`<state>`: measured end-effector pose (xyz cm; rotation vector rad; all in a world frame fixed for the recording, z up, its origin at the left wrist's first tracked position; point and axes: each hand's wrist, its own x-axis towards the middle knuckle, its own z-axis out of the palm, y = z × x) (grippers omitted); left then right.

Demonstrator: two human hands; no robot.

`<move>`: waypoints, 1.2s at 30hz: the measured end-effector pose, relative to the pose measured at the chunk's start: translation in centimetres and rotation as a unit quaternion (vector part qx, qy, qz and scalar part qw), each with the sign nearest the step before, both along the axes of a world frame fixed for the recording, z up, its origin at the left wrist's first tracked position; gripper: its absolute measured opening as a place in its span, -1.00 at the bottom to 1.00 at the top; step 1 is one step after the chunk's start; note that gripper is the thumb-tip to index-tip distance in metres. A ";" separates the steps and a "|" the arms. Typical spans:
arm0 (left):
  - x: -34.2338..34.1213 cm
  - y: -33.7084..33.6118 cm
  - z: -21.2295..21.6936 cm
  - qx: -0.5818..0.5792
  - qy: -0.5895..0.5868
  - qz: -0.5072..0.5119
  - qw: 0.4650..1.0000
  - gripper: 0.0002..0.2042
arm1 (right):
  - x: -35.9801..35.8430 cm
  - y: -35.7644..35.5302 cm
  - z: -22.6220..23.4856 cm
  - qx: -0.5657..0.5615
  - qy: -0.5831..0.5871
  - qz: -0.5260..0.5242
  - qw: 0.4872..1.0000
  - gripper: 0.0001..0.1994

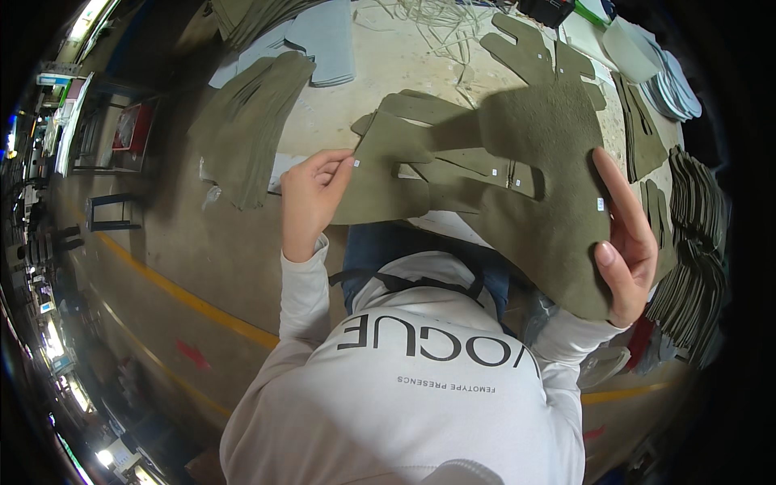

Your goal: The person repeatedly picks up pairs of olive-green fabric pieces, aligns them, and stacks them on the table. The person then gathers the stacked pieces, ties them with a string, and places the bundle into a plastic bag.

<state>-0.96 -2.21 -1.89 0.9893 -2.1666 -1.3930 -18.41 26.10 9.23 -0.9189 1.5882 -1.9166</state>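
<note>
Olive-green leather-like cut pieces, shaped like glove panels with finger lobes, hang before me over the table's near edge. My left hand (pixel 311 202) pinches the left edge of a smaller-looking panel (pixel 392 186), next to a small white sticker. On the other side, my right hand (pixel 630 250) grips the right edge of a large panel (pixel 558 194), thumb on its near face and index finger stretched along the edge. This panel also bears a white sticker and has a slot-like gap. The two panels overlap in the middle; whether they are joined I cannot tell.
More olive panels (pixel 525 52) lie on the pale worktable (pixel 380 65). Stacks of olive pieces stand at the left (pixel 250 121) and right (pixel 695 202). Light-blue sheets (pixel 327 44) and a tangle of pale strips (pixel 432 24) lie farther back. A dark stool (pixel 113 212) stands on the floor.
</note>
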 end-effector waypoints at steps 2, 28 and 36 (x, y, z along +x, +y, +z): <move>0.2 0.0 0.1 -0.041 -0.015 -0.003 0.999 -0.84 | 0.3 -0.9 -1.0 -0.006 -0.020 -0.008 1.000 -0.29; 0.1 0.6 1.0 0.009 0.056 -0.103 0.993 -0.51 | -2.4 3.8 1.5 0.126 0.078 -0.151 0.977 -0.51; 0.6 2.1 2.9 -0.009 0.041 -0.074 0.996 -0.45 | 0.5 -3.6 -2.3 0.229 0.169 -0.051 0.957 -0.48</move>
